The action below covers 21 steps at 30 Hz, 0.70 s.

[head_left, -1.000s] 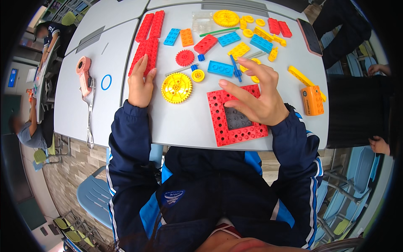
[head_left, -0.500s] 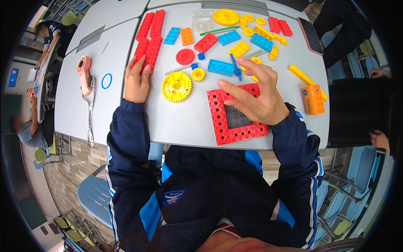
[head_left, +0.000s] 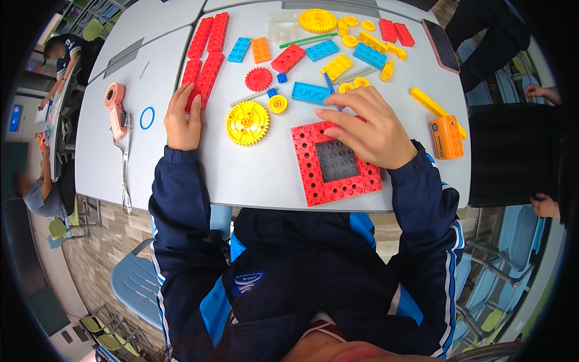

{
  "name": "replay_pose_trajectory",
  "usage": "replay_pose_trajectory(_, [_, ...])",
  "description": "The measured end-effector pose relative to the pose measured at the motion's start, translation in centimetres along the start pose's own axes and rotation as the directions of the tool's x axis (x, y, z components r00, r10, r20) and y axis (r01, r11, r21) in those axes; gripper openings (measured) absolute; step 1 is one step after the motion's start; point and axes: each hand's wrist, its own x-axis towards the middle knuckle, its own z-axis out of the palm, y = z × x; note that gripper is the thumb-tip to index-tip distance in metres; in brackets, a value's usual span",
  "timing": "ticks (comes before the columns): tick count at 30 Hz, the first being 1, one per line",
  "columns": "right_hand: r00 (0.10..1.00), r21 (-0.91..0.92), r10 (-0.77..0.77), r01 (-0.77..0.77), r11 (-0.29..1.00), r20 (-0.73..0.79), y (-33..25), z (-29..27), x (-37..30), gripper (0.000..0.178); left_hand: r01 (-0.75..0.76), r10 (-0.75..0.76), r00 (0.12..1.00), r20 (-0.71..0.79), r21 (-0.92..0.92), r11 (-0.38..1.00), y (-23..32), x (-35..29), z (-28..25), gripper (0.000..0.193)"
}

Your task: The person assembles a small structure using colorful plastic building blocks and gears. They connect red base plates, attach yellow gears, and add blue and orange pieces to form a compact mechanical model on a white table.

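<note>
My left hand (head_left: 183, 123) rests at the near end of two long red bricks (head_left: 208, 78), its fingers apart and partly over one of them. My right hand (head_left: 380, 130) hovers, fingers bent and parted with nothing between them, over a square frame of red beams (head_left: 309, 181) around a dark grey studded plate (head_left: 338, 161). The hand hides the frame's upper right part. Just beyond its fingertips lie a blue axle (head_left: 329, 83), partly hidden, and a light-blue brick (head_left: 310, 93). A large yellow gear (head_left: 247, 123) lies between my hands.
Farther back are a red gear (head_left: 259, 79), another yellow gear (head_left: 318, 20) and several loose bricks. A phone (head_left: 441, 46) and an orange box (head_left: 447, 137) lie at the right. A pink handheld fan (head_left: 115, 111) and blue ring (head_left: 147, 118) lie left. People are around the table.
My right hand has come down a little toward the red frame, its fingers more bent. My left hand has drawn slightly back along the red bricks. The whole view has shifted a little.
</note>
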Motion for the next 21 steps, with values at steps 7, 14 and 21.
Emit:
replay_pose_trajectory(7, [0.983,0.082,0.166,-0.172,0.982,0.080,1.2,-0.5,-1.0,0.021,-0.116,0.125,0.988,-0.088,0.094,0.989,0.8,-0.2,-0.7,0.027])
replay_pose_trajectory(14, [0.824,0.100,0.567,-0.564,0.820,-0.004,1.4,-3.4,-1.6,0.030,-0.151,0.202,0.968,0.148,-0.298,0.943,12.4,-1.1,-3.9,0.031])
replay_pose_trajectory(21, [0.745,0.006,0.507,-0.565,0.825,0.432,0.0,-1.8,-2.2,0.060,-0.333,0.535,0.738,0.412,-0.467,0.819,18.9,-3.0,0.1,0.090])
